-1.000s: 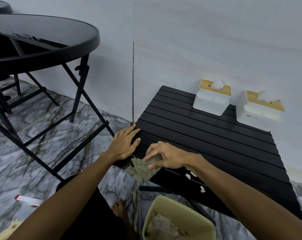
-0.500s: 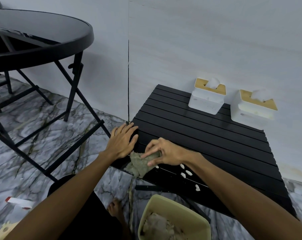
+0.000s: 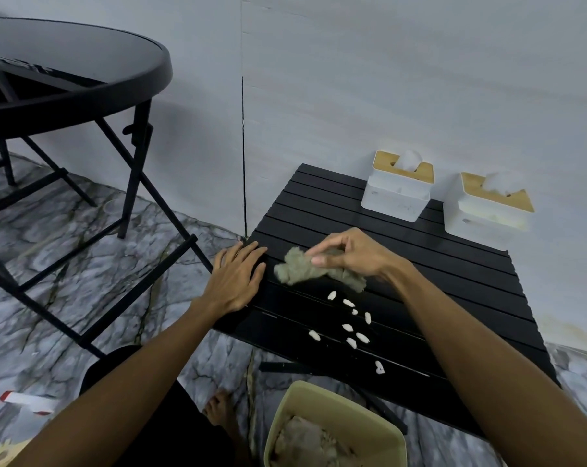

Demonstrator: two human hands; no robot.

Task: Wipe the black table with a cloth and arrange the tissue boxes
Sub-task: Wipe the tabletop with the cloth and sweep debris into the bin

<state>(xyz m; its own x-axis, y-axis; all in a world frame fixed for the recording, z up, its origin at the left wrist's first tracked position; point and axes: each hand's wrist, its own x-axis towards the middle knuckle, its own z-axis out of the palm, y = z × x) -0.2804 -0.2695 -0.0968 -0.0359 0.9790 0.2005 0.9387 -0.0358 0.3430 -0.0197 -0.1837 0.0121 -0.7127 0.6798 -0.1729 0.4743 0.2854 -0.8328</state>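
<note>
At the far left a large round black table with folding metal legs (image 3: 73, 75) is standing on the grey veined marble floor (image 3: 93, 251), and a small red-and-white object (image 3: 27, 401) is lying on that floor near the bottom left corner; it is too blurred to tell what it is.

Moving right, the left hand (image 3: 236, 276) is lying flat and open, fingers spread, pressing on the left edge of the low black slatted table (image 3: 453, 298) and gripping nothing.

Just beside it, the right hand (image 3: 351, 252) is closing its thumb and fingers around a crumpled grey-green cloth (image 3: 305, 271), which is resting on the slats near the table's left front part, its loose end sticking out towards the left hand.

In front of the cloth, a scatter of small white crumbs (image 3: 349, 325) is lying across the nearer slats.

Below the table's near edge, a pale yellow-green plastic bin (image 3: 362, 419) is sitting on the floor, with something grey and crumpled inside.

At the table's far edge, against the pale wall (image 3: 386, 79), two white tissue boxes with wooden lids are standing near each other but apart: the left tissue box (image 3: 396, 195) and the right tissue box (image 3: 484, 214), each with a white tissue poking up.
</note>
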